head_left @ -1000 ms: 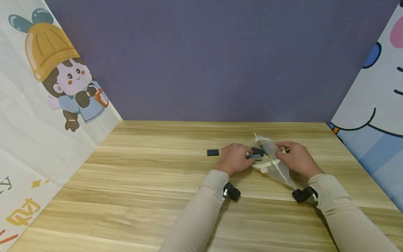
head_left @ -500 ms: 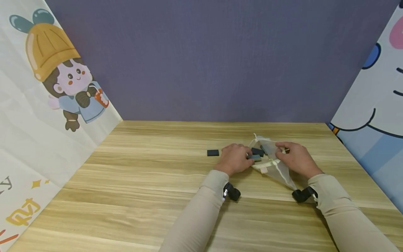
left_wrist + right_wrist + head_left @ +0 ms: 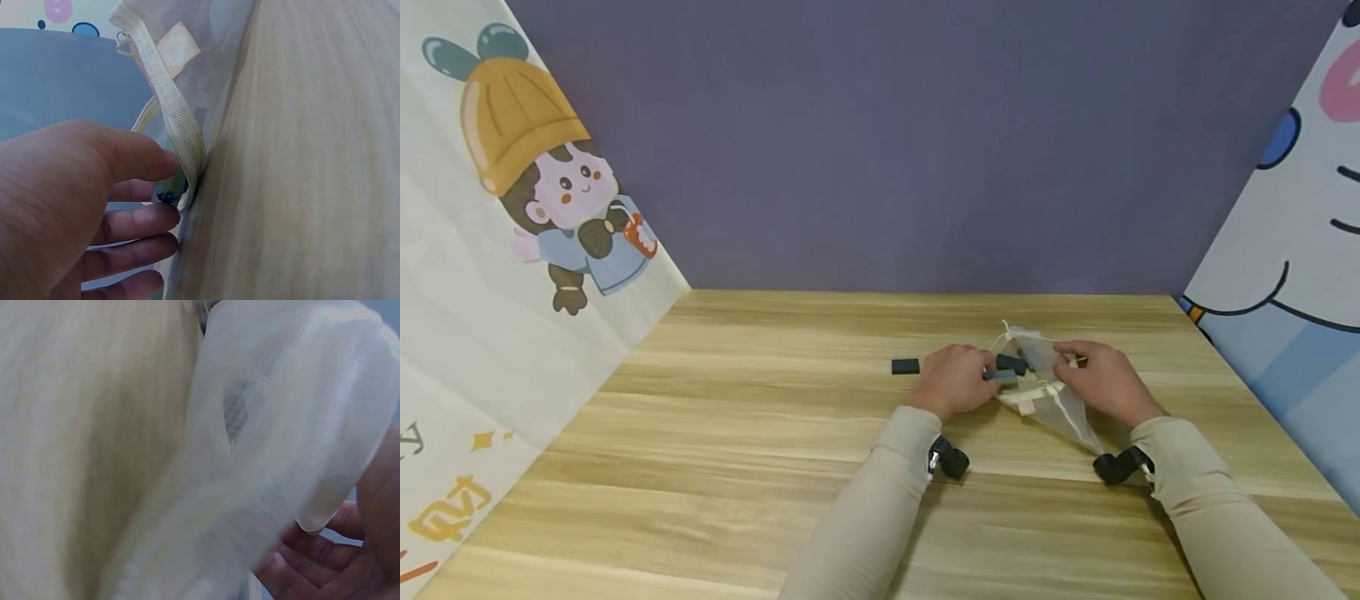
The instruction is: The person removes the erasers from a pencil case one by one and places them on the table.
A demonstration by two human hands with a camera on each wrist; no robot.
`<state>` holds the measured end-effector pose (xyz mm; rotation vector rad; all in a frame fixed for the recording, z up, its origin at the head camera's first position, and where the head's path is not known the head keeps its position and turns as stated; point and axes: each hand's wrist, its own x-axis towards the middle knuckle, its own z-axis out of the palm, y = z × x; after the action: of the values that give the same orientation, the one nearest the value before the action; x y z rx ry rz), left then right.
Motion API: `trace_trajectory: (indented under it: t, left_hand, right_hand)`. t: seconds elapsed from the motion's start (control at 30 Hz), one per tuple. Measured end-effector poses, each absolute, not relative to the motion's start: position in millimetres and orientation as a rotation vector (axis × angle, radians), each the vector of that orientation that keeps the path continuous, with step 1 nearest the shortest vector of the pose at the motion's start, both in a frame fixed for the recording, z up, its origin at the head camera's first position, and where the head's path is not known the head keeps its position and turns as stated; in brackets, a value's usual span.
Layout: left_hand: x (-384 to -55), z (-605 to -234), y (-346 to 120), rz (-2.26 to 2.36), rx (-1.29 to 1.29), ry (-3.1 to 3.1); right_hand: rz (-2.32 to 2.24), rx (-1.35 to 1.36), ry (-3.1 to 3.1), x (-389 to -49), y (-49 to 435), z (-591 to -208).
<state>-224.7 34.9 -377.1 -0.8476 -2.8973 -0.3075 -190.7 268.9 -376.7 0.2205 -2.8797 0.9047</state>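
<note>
In the head view, a translucent mesh zip pouch (image 3: 1073, 410) lies right of centre on the table, its mouth spread towards the left. My left hand (image 3: 953, 381) pinches a small grey-green block (image 3: 1004, 378) between thumb and fingers at that mouth. The left wrist view shows the block (image 3: 169, 187) right beside the pale zip strip (image 3: 175, 112). My right hand (image 3: 1105, 382) pinches the pouch's upper edge between thumb and forefinger. A dark block (image 3: 1011, 364) and another dark piece (image 3: 1027, 358) show at the pouch opening. Mesh covers much of the right wrist view.
A flat black block (image 3: 906, 367) lies on the wooden table (image 3: 737, 433) just left of my left hand. A dark blue-grey panel (image 3: 880, 150) rises behind the table. Printed cartoon sheets stand at the left and right sides.
The head view has shifted very slightly. Both hands, the pouch and the blocks keep their places relative to one another.
</note>
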Motion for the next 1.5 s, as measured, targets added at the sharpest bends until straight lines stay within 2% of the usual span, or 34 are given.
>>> trace_trajectory:
  t: [1.5]
  left_hand:
    - [-209, -356, 8, -0.456, -0.921, -2.879]
  right_hand:
    - [0.888, 0.217, -2.882, -190, 269, -376]
